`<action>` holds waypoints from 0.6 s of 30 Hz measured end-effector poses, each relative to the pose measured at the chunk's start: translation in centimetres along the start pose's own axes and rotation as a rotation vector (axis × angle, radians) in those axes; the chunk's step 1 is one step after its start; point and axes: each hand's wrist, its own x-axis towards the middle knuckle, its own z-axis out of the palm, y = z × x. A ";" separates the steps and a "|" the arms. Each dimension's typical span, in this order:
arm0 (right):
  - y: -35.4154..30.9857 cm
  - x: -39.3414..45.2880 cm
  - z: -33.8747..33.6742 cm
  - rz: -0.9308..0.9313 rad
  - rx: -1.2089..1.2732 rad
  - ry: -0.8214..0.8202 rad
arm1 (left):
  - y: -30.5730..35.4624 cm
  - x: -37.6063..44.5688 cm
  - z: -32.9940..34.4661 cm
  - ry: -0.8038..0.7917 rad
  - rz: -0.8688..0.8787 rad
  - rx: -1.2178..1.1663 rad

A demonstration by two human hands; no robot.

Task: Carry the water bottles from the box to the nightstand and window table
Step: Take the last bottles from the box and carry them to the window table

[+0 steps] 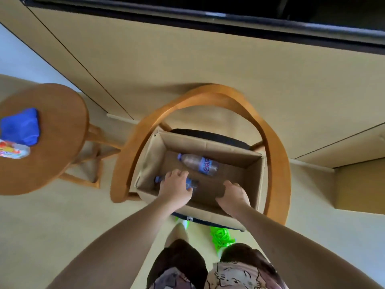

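Observation:
An open cardboard box (210, 147) stands on the seat of a wooden armchair (277, 155). Two clear water bottles with blue labels lie on its floor. The far bottle (199, 164) lies loose near the back wall. My left hand (176, 187) is inside the box with its fingers curled round the near bottle (192, 183), whose blue cap pokes out to the left. My right hand (234, 197) hovers inside the box at the near right, fingers loosely curled, holding nothing.
A round wooden side table (56, 140) stands to the left with a blue cloth (20, 126) and a colourful packet (13, 152) on it. Beige cabinet fronts (187, 65) rise behind the chair. My bright green shoes (221, 236) stand just under the chair's front edge.

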 end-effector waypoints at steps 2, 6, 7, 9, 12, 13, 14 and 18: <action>-1.6 2.5 0.7 0.017 0.003 -0.008 | -1.2 2.7 0.8 -0.045 0.025 -0.010; -4.9 8.6 2.7 0.039 -0.006 -0.020 | -3.8 7.8 2.9 -0.114 0.033 0.003; -5.7 9.9 3.3 0.030 -0.045 -0.011 | -4.4 8.8 3.5 -0.128 0.041 0.018; -7.0 12.4 4.4 -0.036 -0.163 0.022 | -5.6 10.5 4.5 -0.166 0.078 0.051; -8.2 15.2 5.9 -0.120 -0.300 0.045 | -6.9 12.4 5.9 -0.240 0.148 0.075; -8.3 15.9 6.3 -0.119 -0.331 0.048 | -7.2 13.0 6.2 -0.264 0.169 0.078; -8.3 16.5 6.6 -0.115 -0.356 0.060 | -7.4 13.5 6.5 -0.293 0.184 0.079; -7.3 17.7 8.0 -0.133 -0.450 0.107 | -7.6 15.0 8.0 -0.487 0.229 0.131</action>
